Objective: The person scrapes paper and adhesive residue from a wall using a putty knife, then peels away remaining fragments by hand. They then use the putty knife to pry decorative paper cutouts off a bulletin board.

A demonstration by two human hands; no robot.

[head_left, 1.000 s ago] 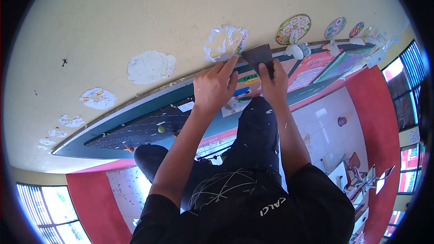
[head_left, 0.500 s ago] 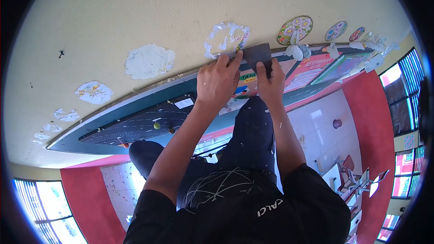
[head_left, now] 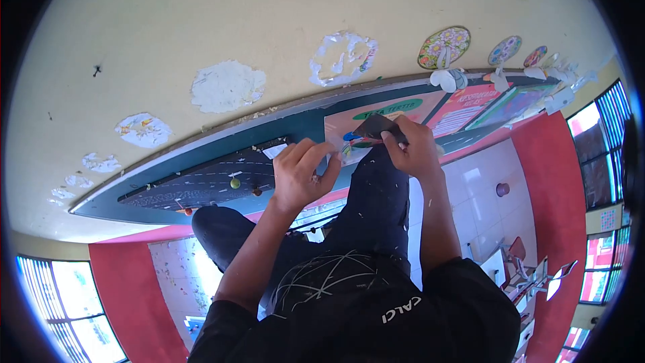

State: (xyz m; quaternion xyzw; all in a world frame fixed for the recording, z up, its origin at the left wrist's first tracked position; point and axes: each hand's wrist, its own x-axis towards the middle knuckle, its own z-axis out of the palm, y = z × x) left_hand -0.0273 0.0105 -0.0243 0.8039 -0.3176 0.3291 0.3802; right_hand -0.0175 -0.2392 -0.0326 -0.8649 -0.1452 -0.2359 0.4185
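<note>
My right hand [head_left: 415, 146] grips a dark flat scraper blade [head_left: 377, 126] between thumb and fingers, held in front of the poster [head_left: 390, 109] on the board. To its left, my left hand [head_left: 301, 173] is closed, its fingers curled toward the thumb; anything small between the tips cannot be made out. Both hands are below the board's upper edge, away from the wall. Above them, a ring of torn white paper [head_left: 316, 60] with a few coloured scraps sticks to the cream wall. Beside it is a larger whitish bare patch [head_left: 228, 86].
A flowered paper oval [head_left: 443, 46] and smaller ones line the wall to the right, with paper pieces hanging below. Paper flakes lie along the board's ledge [head_left: 269, 111]. A black panel [head_left: 201, 181] hangs on the board. Chairs [head_left: 517, 252] stand below right.
Both hands have drawn down from the torn paper ring. The left hand has left the scraper and moved left, its fingers curling; the right hand has carried the scraper down.
</note>
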